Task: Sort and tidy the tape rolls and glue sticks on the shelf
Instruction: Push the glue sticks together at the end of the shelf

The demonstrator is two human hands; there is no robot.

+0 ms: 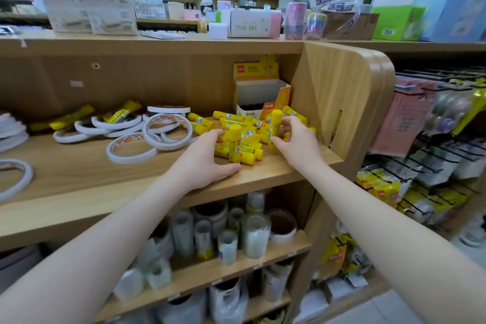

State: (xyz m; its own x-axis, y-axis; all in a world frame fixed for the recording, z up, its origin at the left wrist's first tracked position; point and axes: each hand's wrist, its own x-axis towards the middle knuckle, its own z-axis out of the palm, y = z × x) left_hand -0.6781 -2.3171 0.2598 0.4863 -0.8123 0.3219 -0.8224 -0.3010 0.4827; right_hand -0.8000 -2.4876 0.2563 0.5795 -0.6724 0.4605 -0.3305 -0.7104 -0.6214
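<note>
Wooden shelf [79, 181], middle tier: glue sticks [247, 139], yellow, are lying in a loose heap at the right end, just in front of an open display carton [259, 98] that is standing against the back corner. Tape rolls [147, 131], white, thin, are lying scattered and overlapping to the left of the heap, with a few more glue sticks among them.

Left hand [207, 158]: is resting on the shelf at the heap's near left edge, its fingers [218, 137] curling around one upright glue stick [234, 143] and gripping it.

Right hand [294, 137]: is reaching into the heap's right side, pinching a second upright stick [275, 125] between thumb and fingertips.

Lower tiers: clear tape rolls [236, 234] are standing on end.

Side rack, right: packaged goods [389, 189] are hanging on hooks.
</note>
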